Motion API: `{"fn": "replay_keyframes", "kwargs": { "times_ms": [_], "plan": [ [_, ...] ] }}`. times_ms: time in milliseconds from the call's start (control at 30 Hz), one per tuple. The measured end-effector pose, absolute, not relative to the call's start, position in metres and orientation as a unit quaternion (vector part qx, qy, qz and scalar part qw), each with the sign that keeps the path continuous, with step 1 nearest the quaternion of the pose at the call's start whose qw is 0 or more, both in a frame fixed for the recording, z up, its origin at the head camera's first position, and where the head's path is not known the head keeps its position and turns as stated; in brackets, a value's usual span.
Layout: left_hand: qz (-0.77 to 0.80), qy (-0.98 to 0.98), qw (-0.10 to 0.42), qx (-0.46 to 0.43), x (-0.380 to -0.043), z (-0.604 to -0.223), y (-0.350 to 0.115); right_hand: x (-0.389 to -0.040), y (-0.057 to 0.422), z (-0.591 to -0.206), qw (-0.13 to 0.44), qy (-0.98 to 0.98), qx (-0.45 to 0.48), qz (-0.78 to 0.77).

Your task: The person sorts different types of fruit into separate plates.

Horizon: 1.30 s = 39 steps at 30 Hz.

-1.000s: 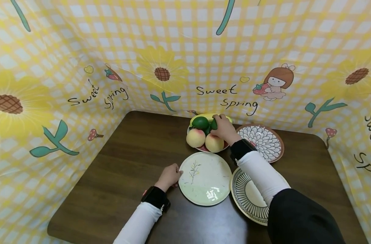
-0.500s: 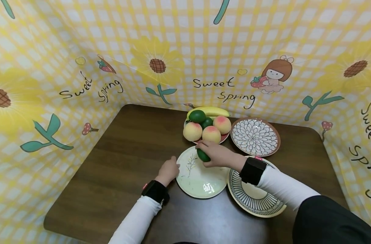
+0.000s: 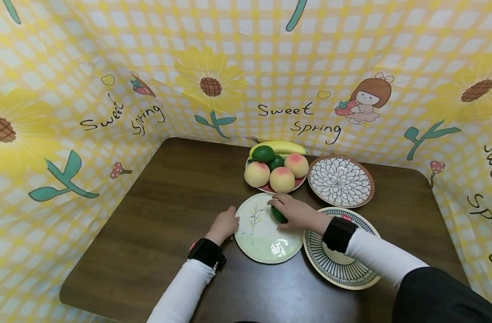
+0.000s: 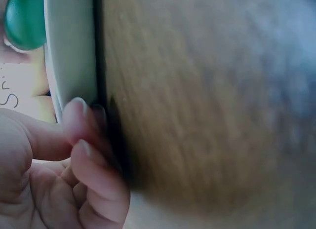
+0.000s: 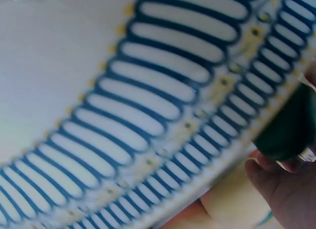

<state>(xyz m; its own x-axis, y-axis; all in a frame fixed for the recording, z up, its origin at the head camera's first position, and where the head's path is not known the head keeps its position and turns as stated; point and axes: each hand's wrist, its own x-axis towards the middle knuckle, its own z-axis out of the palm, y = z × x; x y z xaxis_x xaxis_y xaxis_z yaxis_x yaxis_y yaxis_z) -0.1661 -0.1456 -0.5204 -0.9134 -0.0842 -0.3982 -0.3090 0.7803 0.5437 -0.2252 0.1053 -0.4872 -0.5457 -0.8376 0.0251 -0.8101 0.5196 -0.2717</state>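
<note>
A pale green plate (image 3: 256,244) with a painted sprig lies mid-table. At its left rim my left hand (image 3: 225,224) pinches the edge; in the left wrist view the thumb and fingertips meet the plate's rim (image 4: 71,46). Low over the plate's right side, my right hand (image 3: 297,214) holds a smooth dark green oval fruit (image 3: 277,215), partly hidden by the fingers. The right wrist view shows that green fruit (image 5: 286,133) between fingers and thumb.
Behind, a red dish (image 3: 300,181) bears a banana (image 3: 284,147), several peaches (image 3: 282,180) and more green fruits (image 3: 263,154). A flower-patterned plate (image 3: 340,181) lies back right, a black-striped plate (image 3: 353,271) front right under my right forearm. Checked cloth (image 3: 238,45) surrounds the table.
My right hand has come from the fruit dish toward me with a green fruit, then shifted slightly right over the pale plate. My left hand stays at the plate's rim.
</note>
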Motion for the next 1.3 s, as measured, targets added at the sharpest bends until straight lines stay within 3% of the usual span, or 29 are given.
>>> {"fn": "replay_keyframes", "kwargs": {
  "times_ms": [133, 300, 433, 533, 633, 867, 1300],
  "plan": [
    [0.320, 0.927, 0.170, -0.098, -0.167, -0.521, -0.146, -0.229, 0.104, -0.459, 0.032, 0.877, -0.461, -0.129],
    [0.339, 0.922, 0.164, -0.095, -0.164, -0.524, -0.148, -0.262, 0.088, -0.409, -0.005, 0.885, -0.428, -0.182],
    [0.355, 0.918, 0.151, -0.097, -0.165, -0.521, -0.153, -0.300, 0.061, -0.387, 0.033, 0.901, -0.360, -0.241],
    [0.371, 0.913, 0.145, -0.087, -0.164, -0.521, -0.154, -0.322, 0.044, -0.394, 0.091, 0.911, -0.289, -0.281],
    [0.384, 0.908, 0.150, -0.080, -0.160, -0.524, -0.152, -0.333, 0.030, -0.412, 0.113, 0.918, -0.242, -0.292],
    [0.380, 0.913, 0.130, -0.073, -0.156, -0.527, -0.147, -0.340, 0.012, -0.439, 0.080, 0.941, -0.212, -0.252],
    [0.387, 0.911, 0.123, -0.071, -0.155, -0.530, -0.152, -0.333, 0.013, -0.445, 0.047, 0.930, -0.216, -0.294]
  ]
}}
